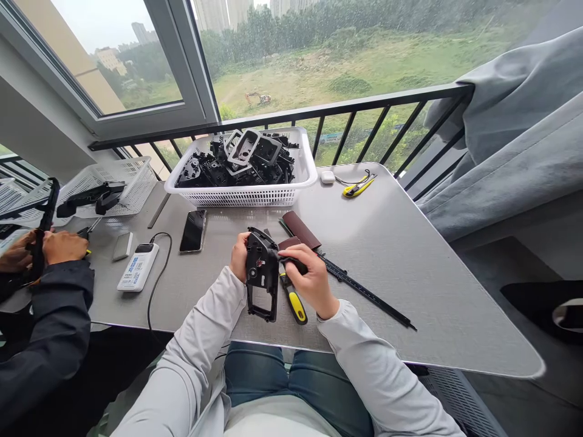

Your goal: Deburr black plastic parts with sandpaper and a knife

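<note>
In front of my body, my left hand [239, 258] is closed around the side of a black plastic housing [262, 279], which stands tilted on end with a rectangular opening in its lower part. My right hand [314, 279] pinches a small dark piece [296, 264] against the housing's upper right edge; its exact kind is hard to make out. Under that hand lies a yellow-and-black handled tool [296, 303], its upper end hidden. Brown sandpaper sheets [301, 230] lie just beyond. A black caliper [364, 291] stretches to the right of my right hand.
A white basket [241, 197] heaped with black and grey plastic parts stands at the back. Leftward are a phone [193, 230], a white power bank [138, 267] with a cable, and a co-worker's hand [66, 246]. A yellow utility knife [359, 187] and white earbud case [327, 177] lie back right.
</note>
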`<state>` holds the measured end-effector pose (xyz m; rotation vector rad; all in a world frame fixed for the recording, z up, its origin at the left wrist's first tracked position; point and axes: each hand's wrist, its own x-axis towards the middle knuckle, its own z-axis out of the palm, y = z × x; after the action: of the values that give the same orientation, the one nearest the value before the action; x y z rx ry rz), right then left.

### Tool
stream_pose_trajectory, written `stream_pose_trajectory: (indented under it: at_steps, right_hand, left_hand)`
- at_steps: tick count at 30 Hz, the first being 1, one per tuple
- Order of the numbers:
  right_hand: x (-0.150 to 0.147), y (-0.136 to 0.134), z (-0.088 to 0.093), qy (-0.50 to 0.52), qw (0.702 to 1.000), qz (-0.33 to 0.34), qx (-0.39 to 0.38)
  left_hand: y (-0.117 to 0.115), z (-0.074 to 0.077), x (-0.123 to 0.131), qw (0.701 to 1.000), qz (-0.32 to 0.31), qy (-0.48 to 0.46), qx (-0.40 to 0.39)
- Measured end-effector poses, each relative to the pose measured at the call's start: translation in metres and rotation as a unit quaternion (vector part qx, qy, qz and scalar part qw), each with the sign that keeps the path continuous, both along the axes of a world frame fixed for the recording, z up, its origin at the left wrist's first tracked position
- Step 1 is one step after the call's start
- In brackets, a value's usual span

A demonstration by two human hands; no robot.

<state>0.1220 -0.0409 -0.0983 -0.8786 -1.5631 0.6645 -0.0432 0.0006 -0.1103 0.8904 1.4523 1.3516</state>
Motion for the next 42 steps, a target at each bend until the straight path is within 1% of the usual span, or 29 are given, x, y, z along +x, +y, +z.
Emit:
stream_pose_trajectory:
  at_steps: [1,2,3,5,7,10,12,17,20,22,26,29,31,34,37,40,42]
  right_hand:
    - [0.001,0.002,0.000,0.015,0.999,-0.032,-0.025]
    - [0.003,0.005,0.000,0.022,0.997,-0.049,-0.047]
    - [0.003,0.006,-0.001,0.023,0.996,-0.052,-0.064]
    - [0.003,0.008,-0.002,0.007,0.997,-0.031,-0.071]
    - [0.001,0.007,-0.004,-0.017,0.998,-0.014,-0.053]
    - [-0.002,0.003,-0.005,-0.047,0.999,-0.007,-0.014]
    - [-0.004,0.001,-0.005,-0.059,0.998,0.006,0.006]
    - [-0.003,0.000,-0.003,-0.050,0.998,0.015,0.045]
    - [-0.001,0.000,-0.002,-0.050,0.995,0.032,0.075]
    - [0.000,0.000,-0.003,-0.057,0.995,0.030,0.082]
    - [-0.002,0.000,-0.005,-0.083,0.995,-0.003,0.063]
    - [-0.004,0.000,-0.005,-0.067,0.996,-0.021,0.052]
    - [-0.003,0.002,-0.005,-0.043,0.998,-0.047,0.028]
    - [0.000,0.006,-0.006,-0.023,0.996,-0.073,-0.037]
    - [0.003,0.010,-0.006,-0.027,0.995,-0.043,-0.082]
    - [0.005,0.011,-0.005,-0.030,0.996,-0.005,-0.086]
    - [0.006,0.011,-0.003,-0.031,0.996,0.017,-0.085]
  left_hand:
    - [-0.001,0.000,0.000,1.000,-0.014,0.016,0.010]
    - [-0.001,0.000,0.000,0.999,-0.027,0.030,0.019]
    - [-0.002,0.000,0.000,0.998,-0.037,0.042,0.026]
    - [-0.003,0.001,0.000,0.997,-0.038,0.052,0.035]
    - [-0.003,0.001,-0.001,0.998,-0.028,0.045,0.037]
    - [-0.001,0.000,-0.003,0.999,0.003,0.023,0.037]
    - [0.001,-0.002,-0.005,0.999,0.010,0.012,0.036]
    - [0.005,-0.008,-0.012,0.998,-0.043,0.020,0.053]
    - [0.005,-0.009,-0.012,0.998,-0.049,0.018,0.041]
    - [0.004,-0.005,-0.011,0.998,-0.051,0.012,0.023]
    - [0.000,0.010,-0.004,0.999,-0.047,0.017,0.004]
    - [-0.003,0.020,0.004,0.999,-0.053,-0.003,-0.003]
    - [-0.004,0.023,0.008,0.997,-0.066,-0.024,-0.011]
    - [-0.004,0.023,0.013,0.995,-0.079,-0.052,-0.023]
    - [-0.003,0.020,0.013,0.996,-0.071,-0.050,-0.017]
    - [-0.002,0.016,0.010,0.996,-0.071,-0.052,-0.027]
    - [-0.001,0.014,0.009,0.994,-0.088,-0.055,-0.037]
